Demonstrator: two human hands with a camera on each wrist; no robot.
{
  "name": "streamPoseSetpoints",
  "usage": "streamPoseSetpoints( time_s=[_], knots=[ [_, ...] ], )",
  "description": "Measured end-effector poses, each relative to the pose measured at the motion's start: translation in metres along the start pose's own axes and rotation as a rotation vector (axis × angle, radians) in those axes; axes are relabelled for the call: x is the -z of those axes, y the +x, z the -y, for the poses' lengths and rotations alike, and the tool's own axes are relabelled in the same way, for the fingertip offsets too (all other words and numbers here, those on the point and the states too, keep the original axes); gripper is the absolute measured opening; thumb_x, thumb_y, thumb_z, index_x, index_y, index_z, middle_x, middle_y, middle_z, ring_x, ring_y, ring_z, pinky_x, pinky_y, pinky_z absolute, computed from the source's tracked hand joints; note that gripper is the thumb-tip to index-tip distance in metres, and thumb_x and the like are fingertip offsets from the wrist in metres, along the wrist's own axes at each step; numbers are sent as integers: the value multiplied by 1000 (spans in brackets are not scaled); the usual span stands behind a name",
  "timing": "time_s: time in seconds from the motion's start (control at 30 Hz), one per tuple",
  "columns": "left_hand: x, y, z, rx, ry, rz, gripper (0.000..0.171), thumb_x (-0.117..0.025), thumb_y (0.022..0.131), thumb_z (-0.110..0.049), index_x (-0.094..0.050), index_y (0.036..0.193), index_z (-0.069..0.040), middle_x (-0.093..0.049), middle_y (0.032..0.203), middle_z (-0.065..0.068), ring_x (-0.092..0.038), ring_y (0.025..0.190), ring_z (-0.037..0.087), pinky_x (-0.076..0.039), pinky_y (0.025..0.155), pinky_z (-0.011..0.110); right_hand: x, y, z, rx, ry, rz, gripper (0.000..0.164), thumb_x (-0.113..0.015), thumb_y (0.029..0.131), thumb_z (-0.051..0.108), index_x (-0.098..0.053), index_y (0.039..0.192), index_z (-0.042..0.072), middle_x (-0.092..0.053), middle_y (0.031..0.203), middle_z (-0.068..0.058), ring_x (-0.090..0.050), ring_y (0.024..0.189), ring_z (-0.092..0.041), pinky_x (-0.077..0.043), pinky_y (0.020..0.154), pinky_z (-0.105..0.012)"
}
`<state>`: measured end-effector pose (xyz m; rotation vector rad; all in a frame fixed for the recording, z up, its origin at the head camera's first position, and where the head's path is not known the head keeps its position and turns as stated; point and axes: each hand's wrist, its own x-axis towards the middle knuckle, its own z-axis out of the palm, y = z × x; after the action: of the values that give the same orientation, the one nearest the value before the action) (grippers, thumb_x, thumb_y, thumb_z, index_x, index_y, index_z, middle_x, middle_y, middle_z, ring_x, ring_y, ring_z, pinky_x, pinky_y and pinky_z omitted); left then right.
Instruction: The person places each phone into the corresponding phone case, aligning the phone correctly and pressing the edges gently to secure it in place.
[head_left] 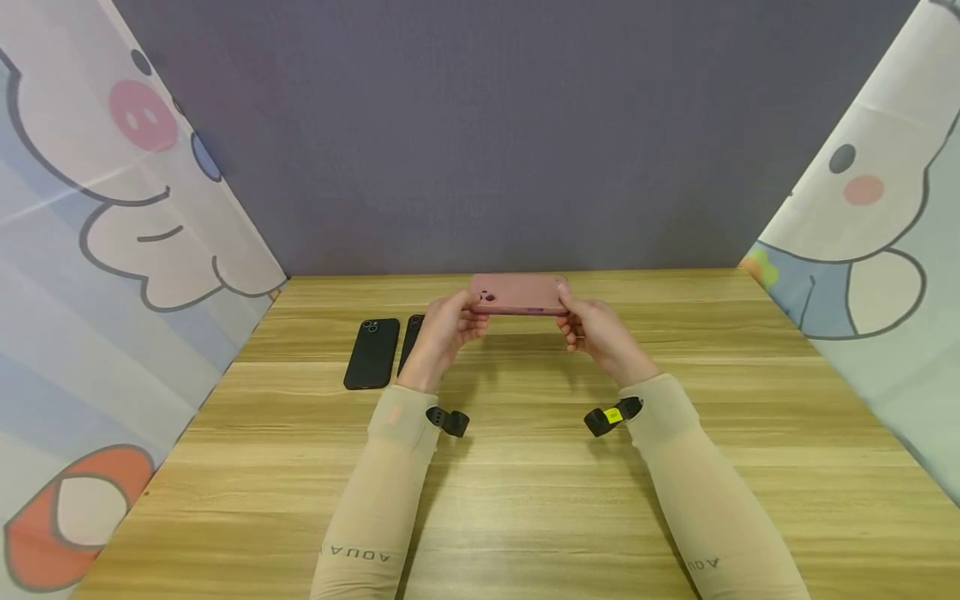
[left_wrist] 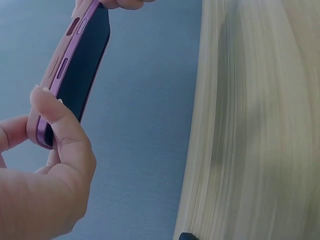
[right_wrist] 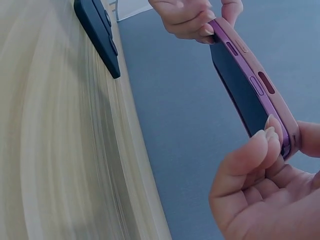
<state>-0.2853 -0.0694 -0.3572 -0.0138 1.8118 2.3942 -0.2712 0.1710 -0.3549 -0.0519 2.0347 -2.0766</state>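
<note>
A pink phone case (head_left: 522, 292) is held level above the table's far part, between both hands. In the right wrist view it covers the back of a purple phone (right_wrist: 256, 86), whose long side with its buttons stands out beside the case edge. The phone's dark screen faces downward. My left hand (head_left: 452, 323) grips the left end near the camera holes, thumb on the case's back and fingers beneath. At the opposite end, my right hand (head_left: 598, 331) pinches case and phone between thumb and fingers, with fingertips curled at the screen edge.
A black phone (head_left: 372, 354) lies on the wooden table (head_left: 525, 500) left of my left hand. Beside it, a second black phone (head_left: 410, 340) is partly hidden by that hand. A grey wall (head_left: 517, 133) rises behind, with cartoon-printed sheets (head_left: 67, 275) at both sides.
</note>
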Motion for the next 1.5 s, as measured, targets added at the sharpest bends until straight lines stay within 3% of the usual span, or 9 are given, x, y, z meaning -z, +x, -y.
streamPoseSetpoints(
  time_s=[0.6,1.5],
  knots=[
    [1,-2,-1,23,50,18,23,-55,92,-18,-61,104,1,-60,82,11,-58,63,18,-52,59,25,2,2,-2,18,-31,-25,47,-52,94,50,-53,84,5,-49,69,2,-40,56,-9,-40,53,-24],
    [2,-1,1,20,44,19,21,-57,92,-19,-60,100,0,-61,79,11,-59,62,18,-53,59,27,3,2,-5,-15,-109,31,39,-45,99,42,-53,86,6,-46,70,1,-33,56,-11,-31,52,-23]
  ],
)
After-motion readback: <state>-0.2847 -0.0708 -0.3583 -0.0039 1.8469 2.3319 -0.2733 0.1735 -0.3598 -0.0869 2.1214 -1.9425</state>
